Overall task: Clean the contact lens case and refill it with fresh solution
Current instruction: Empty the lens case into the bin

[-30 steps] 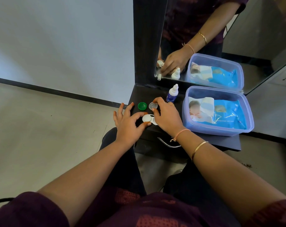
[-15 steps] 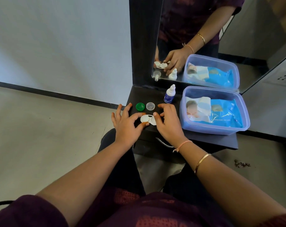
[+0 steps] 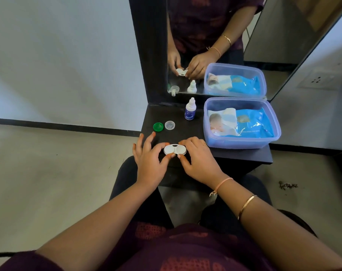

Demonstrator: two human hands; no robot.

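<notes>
Lens case (image 3: pixel 175 149) axis 9–3 o'clock over counter (image 3: pixel 185 132) edge. Left hand (image 3: pixel 149 162) grip pinches 9 end, right hand (image 3: pixel 200 160) grip pinches 3 end. Solution bottle (image 3: pixel 190 112) at 1 o'clock, nearer right hand.

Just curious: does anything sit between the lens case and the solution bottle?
Nothing visible does: bare shelf separates the lens case and the solution bottle; the green cap and clear cap lie off to the left.

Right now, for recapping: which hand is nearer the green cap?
Left. Left hand is just short of the green cap; right hand farther right, past the lens case.
</notes>
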